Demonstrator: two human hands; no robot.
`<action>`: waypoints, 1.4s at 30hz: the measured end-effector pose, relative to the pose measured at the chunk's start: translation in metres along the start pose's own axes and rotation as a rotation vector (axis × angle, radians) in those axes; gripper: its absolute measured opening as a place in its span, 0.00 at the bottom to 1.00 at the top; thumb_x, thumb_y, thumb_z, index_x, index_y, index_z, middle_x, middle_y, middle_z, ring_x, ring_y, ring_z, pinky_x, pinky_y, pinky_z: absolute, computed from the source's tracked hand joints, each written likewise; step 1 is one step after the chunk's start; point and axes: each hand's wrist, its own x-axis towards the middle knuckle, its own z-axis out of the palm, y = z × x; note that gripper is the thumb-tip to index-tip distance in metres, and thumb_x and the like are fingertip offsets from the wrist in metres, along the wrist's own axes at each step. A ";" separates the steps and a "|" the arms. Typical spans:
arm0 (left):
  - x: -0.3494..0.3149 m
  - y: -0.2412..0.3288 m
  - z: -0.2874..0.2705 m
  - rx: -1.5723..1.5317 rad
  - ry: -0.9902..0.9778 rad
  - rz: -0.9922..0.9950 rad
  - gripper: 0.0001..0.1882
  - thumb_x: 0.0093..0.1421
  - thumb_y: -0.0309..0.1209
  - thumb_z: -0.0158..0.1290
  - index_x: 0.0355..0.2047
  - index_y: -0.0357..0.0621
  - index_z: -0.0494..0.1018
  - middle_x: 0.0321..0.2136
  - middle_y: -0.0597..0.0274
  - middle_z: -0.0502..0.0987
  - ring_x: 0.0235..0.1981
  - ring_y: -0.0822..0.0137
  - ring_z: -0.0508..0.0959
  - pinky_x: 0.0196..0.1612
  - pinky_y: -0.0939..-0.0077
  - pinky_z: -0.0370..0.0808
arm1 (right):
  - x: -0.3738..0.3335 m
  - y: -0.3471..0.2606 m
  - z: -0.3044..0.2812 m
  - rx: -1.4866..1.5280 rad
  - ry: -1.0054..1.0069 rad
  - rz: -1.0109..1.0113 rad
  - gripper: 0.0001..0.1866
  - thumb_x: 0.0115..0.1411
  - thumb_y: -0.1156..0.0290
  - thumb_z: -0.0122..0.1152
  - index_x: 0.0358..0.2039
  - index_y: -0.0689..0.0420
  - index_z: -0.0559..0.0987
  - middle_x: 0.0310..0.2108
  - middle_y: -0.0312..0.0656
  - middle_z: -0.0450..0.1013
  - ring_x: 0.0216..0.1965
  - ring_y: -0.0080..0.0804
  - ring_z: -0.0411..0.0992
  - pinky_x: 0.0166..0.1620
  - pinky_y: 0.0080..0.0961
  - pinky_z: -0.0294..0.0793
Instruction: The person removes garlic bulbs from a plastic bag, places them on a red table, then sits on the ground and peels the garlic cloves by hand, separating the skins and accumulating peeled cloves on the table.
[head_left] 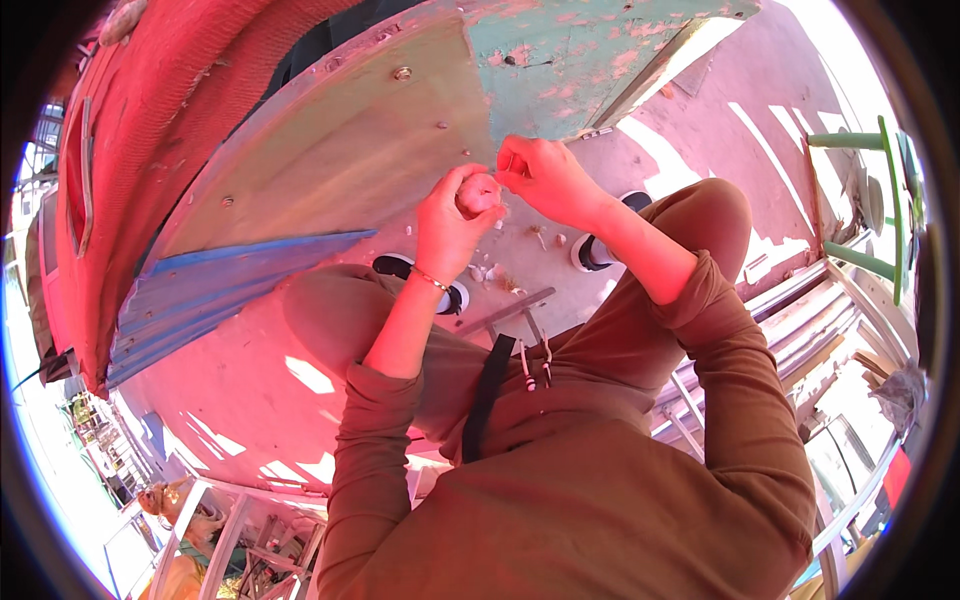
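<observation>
In front of me, above the floor between my knees, my left hand (447, 222) is closed round a round pale bulb (481, 194) that looks like a head of garlic. Its top faces up between thumb and fingers. Close by on the right, my right hand (550, 180) is bent, with thumb and fingertips pinched together near the bulb's edge. Whatever is in that pinch, if anything, is too small to make out. Below the hands, pale peel-like scraps (497, 278) lie on the floor near my shoes. Red light tints everything.
A worn board panel (330, 140) and a peeling green one (560, 60) lean ahead, with blue corrugated sheet (220, 290) below. Red fabric (170, 130) hangs at the left. A green metal frame (890, 210) stands right, near stacked long pieces (800, 320).
</observation>
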 end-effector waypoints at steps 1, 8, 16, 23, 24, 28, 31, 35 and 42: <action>-0.001 -0.001 0.000 -0.030 -0.003 -0.015 0.30 0.54 0.18 0.67 0.57 0.37 0.71 0.42 0.64 0.80 0.41 0.77 0.79 0.45 0.79 0.79 | 0.000 -0.006 0.000 0.084 -0.026 0.020 0.13 0.63 0.65 0.65 0.34 0.64 0.77 0.22 0.44 0.77 0.23 0.34 0.74 0.29 0.31 0.72; -0.003 0.007 -0.002 -0.158 -0.056 -0.001 0.34 0.57 0.20 0.66 0.64 0.36 0.67 0.45 0.63 0.79 0.43 0.76 0.78 0.48 0.77 0.79 | -0.001 -0.014 -0.002 0.366 -0.253 0.223 0.18 0.64 0.60 0.65 0.33 0.67 0.77 0.24 0.45 0.77 0.24 0.27 0.75 0.27 0.28 0.72; 0.000 0.025 -0.005 0.095 0.028 0.174 0.25 0.59 0.28 0.66 0.55 0.36 0.72 0.47 0.58 0.76 0.46 0.68 0.77 0.47 0.72 0.77 | 0.002 -0.007 0.011 0.462 -0.166 0.124 0.19 0.68 0.61 0.58 0.35 0.69 0.78 0.24 0.43 0.76 0.26 0.26 0.71 0.30 0.30 0.71; -0.003 0.027 -0.001 0.192 0.076 0.202 0.26 0.56 0.25 0.63 0.55 0.39 0.69 0.47 0.50 0.73 0.45 0.52 0.79 0.46 0.65 0.76 | -0.007 -0.010 0.025 0.181 0.038 -0.123 0.14 0.67 0.66 0.52 0.37 0.67 0.76 0.29 0.61 0.76 0.32 0.58 0.77 0.35 0.45 0.74; -0.004 0.026 0.000 0.213 0.076 0.211 0.27 0.56 0.23 0.62 0.56 0.39 0.68 0.48 0.49 0.73 0.46 0.51 0.78 0.47 0.64 0.76 | -0.008 -0.009 0.029 0.157 0.050 -0.118 0.14 0.67 0.66 0.52 0.37 0.67 0.75 0.29 0.62 0.76 0.33 0.60 0.76 0.35 0.46 0.74; -0.007 0.024 0.007 0.196 0.115 0.228 0.28 0.56 0.18 0.59 0.57 0.40 0.68 0.47 0.53 0.72 0.46 0.56 0.76 0.46 0.69 0.75 | -0.009 -0.002 0.036 0.078 0.063 -0.099 0.13 0.66 0.67 0.52 0.37 0.66 0.73 0.30 0.62 0.76 0.35 0.64 0.75 0.35 0.49 0.74; -0.008 0.023 0.008 0.148 0.116 0.214 0.28 0.55 0.16 0.58 0.57 0.39 0.68 0.48 0.54 0.72 0.46 0.58 0.76 0.47 0.69 0.75 | -0.009 -0.008 0.033 0.088 0.060 -0.103 0.13 0.66 0.67 0.52 0.37 0.66 0.73 0.29 0.62 0.76 0.34 0.64 0.75 0.35 0.50 0.74; -0.008 0.024 0.007 0.079 0.105 0.170 0.27 0.56 0.17 0.59 0.57 0.39 0.68 0.48 0.54 0.72 0.47 0.59 0.77 0.48 0.68 0.75 | -0.008 -0.009 0.029 0.109 0.051 -0.102 0.12 0.66 0.68 0.52 0.37 0.67 0.73 0.30 0.63 0.76 0.35 0.64 0.75 0.36 0.50 0.74; -0.003 0.013 0.002 -0.011 0.041 0.105 0.27 0.58 0.24 0.63 0.57 0.39 0.68 0.50 0.52 0.77 0.48 0.58 0.80 0.50 0.68 0.76 | -0.004 -0.014 0.019 0.458 -0.056 0.055 0.13 0.67 0.67 0.53 0.32 0.66 0.75 0.27 0.57 0.76 0.30 0.51 0.76 0.34 0.39 0.74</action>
